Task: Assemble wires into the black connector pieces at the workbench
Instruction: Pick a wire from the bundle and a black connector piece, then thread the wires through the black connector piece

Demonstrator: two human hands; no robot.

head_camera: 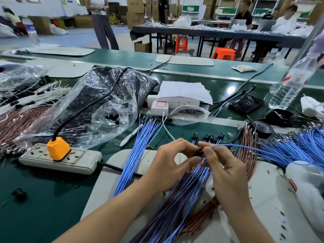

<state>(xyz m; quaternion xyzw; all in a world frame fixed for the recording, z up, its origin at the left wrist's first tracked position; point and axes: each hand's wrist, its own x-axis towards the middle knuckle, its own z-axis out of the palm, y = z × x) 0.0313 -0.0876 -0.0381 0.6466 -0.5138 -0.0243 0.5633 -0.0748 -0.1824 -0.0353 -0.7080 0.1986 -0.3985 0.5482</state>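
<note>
to the right of the power strip (59, 159), the left hand (172, 162) pinched a black connector piece (199, 153) between curled thumb and fingers, while the right hand (226, 174), close against it, pinched one blue wire (228, 145) whose end met that connector.

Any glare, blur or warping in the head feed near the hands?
Head view: left hand and right hand sharp; wire bundle beneath them blurred; glare spot on the green mat, sheen on the plastic bag; wide-angle warp tilts the water bottle.
</note>
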